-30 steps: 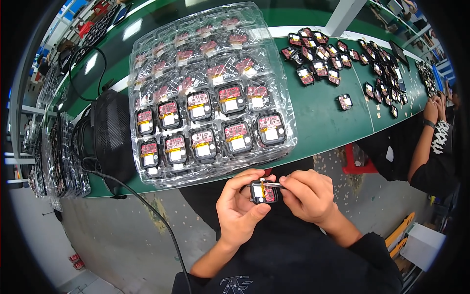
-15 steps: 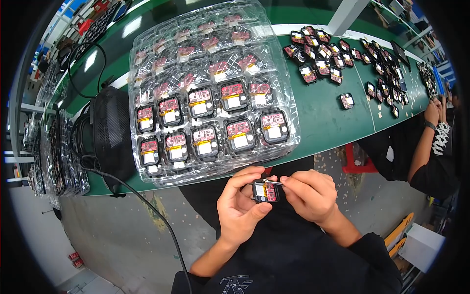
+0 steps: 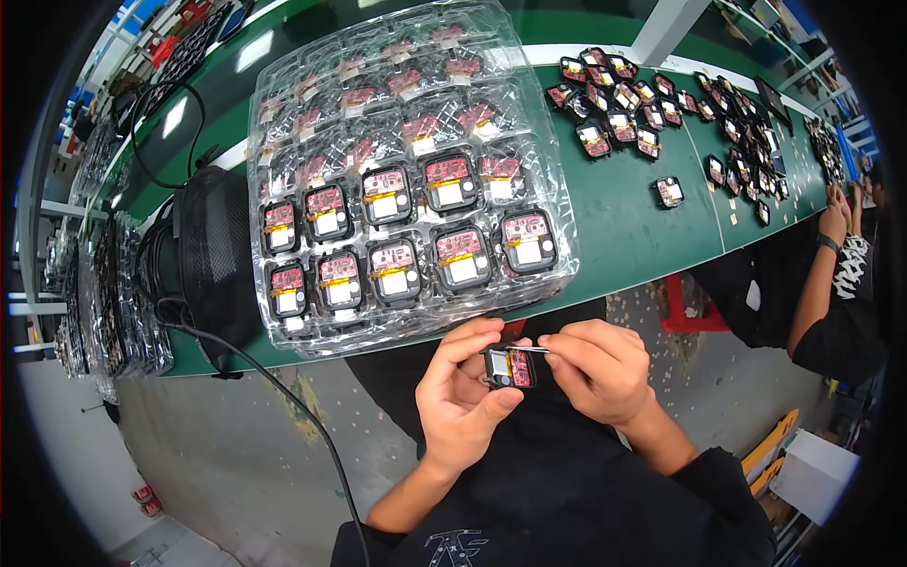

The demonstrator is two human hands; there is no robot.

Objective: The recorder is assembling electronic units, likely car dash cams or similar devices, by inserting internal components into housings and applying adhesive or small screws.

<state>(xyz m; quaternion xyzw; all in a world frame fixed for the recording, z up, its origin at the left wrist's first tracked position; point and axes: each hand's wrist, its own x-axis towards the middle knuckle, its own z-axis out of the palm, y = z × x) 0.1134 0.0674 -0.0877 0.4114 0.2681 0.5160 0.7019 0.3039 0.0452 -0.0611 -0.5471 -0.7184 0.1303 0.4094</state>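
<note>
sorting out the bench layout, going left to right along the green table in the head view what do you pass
black mesh-covered box → clear plastic tray of red circuit modules → loose heap of small black modules → single stray module → a co-worker's hand at the far right edge of the table

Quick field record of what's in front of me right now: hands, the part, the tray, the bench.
left hand: grips a small black module with a red circuit board, below the bench edge
right hand: pinches thin metal tweezers, tip at the module's top
clear blister tray: on the green bench, pockets hold like modules
loose modules: scattered on the bench, right of the tray
co-worker's hand: at the far right bench edge
</note>
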